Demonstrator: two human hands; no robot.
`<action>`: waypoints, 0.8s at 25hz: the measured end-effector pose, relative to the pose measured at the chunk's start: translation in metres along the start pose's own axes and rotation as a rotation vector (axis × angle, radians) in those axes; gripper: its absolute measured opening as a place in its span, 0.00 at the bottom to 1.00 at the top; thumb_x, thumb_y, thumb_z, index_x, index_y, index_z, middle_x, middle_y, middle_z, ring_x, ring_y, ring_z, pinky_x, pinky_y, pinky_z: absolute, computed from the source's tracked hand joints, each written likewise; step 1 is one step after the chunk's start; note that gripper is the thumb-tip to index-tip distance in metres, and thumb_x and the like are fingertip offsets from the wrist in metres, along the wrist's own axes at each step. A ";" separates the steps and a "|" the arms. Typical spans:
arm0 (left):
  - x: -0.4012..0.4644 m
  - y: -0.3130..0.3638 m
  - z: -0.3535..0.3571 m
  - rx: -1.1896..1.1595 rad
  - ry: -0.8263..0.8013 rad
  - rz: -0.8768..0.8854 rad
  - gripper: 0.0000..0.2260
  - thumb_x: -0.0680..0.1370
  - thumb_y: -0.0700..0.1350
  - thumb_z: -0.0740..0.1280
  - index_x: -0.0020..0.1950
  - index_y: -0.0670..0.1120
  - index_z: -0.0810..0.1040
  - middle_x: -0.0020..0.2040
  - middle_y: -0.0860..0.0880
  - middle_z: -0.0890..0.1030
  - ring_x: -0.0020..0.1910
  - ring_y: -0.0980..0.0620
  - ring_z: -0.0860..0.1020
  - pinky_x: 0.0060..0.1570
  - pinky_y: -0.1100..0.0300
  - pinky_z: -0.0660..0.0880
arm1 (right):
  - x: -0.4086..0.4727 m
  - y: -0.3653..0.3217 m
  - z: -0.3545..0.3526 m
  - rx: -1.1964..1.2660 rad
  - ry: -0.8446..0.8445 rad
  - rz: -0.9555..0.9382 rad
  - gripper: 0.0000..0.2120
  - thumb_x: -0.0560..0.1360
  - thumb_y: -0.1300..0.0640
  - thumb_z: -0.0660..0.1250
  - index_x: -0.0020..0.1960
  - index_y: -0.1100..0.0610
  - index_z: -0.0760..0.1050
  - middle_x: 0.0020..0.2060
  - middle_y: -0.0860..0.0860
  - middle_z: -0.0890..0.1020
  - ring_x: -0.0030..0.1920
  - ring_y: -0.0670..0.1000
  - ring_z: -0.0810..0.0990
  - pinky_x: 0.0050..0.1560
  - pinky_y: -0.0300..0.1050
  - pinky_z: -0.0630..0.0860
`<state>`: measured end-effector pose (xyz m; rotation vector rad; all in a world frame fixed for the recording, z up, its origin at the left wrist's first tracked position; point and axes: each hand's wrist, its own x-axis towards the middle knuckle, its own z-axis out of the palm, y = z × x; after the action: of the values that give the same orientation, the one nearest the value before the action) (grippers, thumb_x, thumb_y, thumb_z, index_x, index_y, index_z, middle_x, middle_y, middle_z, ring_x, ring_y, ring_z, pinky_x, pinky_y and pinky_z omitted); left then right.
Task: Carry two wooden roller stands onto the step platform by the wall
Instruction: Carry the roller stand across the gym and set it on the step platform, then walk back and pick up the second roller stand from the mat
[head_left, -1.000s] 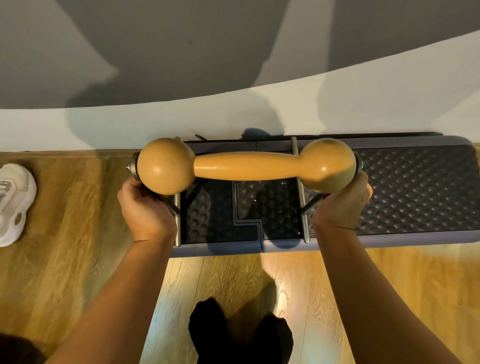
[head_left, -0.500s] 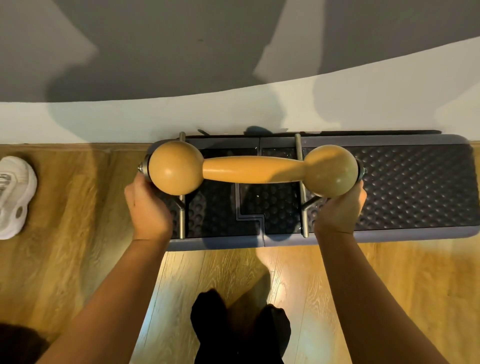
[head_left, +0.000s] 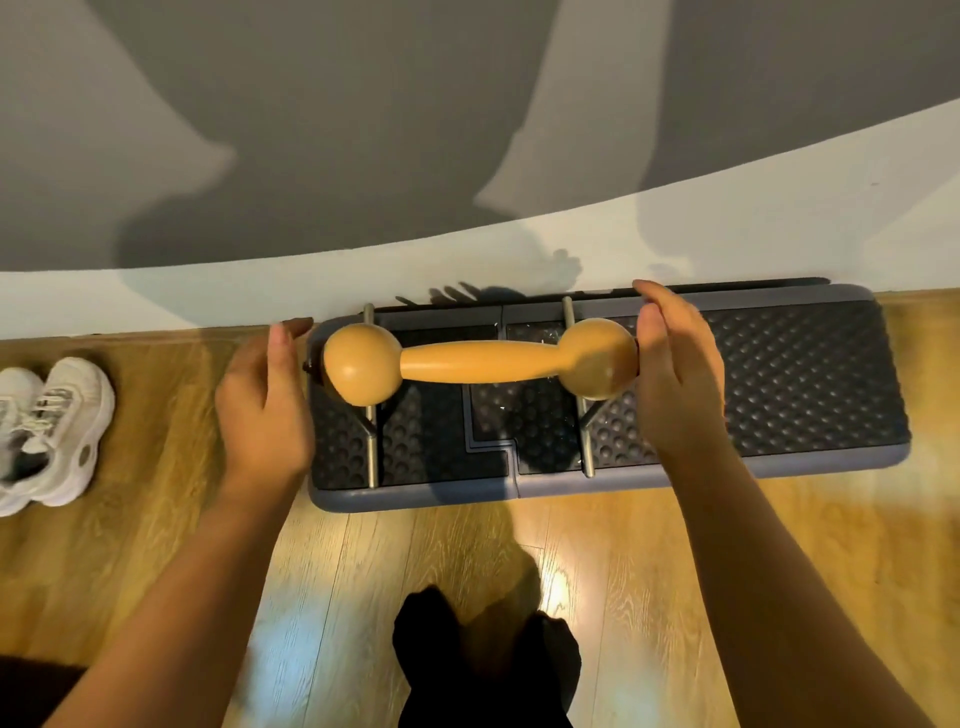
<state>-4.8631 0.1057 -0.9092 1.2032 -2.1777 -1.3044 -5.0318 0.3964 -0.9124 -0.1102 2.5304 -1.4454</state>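
A wooden roller stand, a dumbbell-shaped roller with two round ends on a metal frame, rests on the left half of the dark studded step platform against the wall. Its two metal feet lie flat on the platform. My left hand is just left of the roller's left ball, fingers straight, holding nothing. My right hand is at the roller's right end, fingers relaxed and loosely arched over the end cap, not gripping. Only one roller stand is in view.
A white baseboard and grey wall run right behind the platform. White sneakers sit on the wooden floor at the left. My feet in dark socks stand in front of the platform.
The roller stand came down onto the platform. Both hands let go of its frame and opened, now beside the roller's ends.
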 end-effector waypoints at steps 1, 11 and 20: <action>0.001 0.015 -0.005 0.010 -0.040 0.104 0.23 0.85 0.64 0.53 0.67 0.54 0.81 0.61 0.60 0.83 0.63 0.65 0.78 0.62 0.65 0.74 | 0.002 -0.014 -0.006 -0.087 -0.035 -0.077 0.26 0.82 0.39 0.53 0.74 0.50 0.73 0.69 0.55 0.77 0.66 0.54 0.76 0.63 0.47 0.74; -0.016 0.255 -0.053 0.392 -0.441 0.746 0.19 0.86 0.53 0.60 0.74 0.50 0.76 0.70 0.51 0.79 0.70 0.49 0.75 0.70 0.50 0.70 | 0.003 -0.219 -0.093 -0.358 -0.229 -0.487 0.26 0.83 0.38 0.57 0.79 0.44 0.66 0.77 0.45 0.71 0.77 0.47 0.67 0.73 0.45 0.65; -0.068 0.505 -0.202 0.429 -0.327 0.868 0.21 0.85 0.59 0.59 0.75 0.51 0.75 0.72 0.52 0.77 0.71 0.50 0.74 0.70 0.52 0.69 | -0.050 -0.470 -0.225 -0.404 -0.218 -0.681 0.27 0.82 0.37 0.57 0.79 0.43 0.67 0.76 0.42 0.72 0.75 0.46 0.68 0.74 0.44 0.66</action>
<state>-4.9436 0.1600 -0.3696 0.0387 -2.7984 -0.6982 -5.0572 0.3539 -0.3909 -1.2189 2.6702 -0.9761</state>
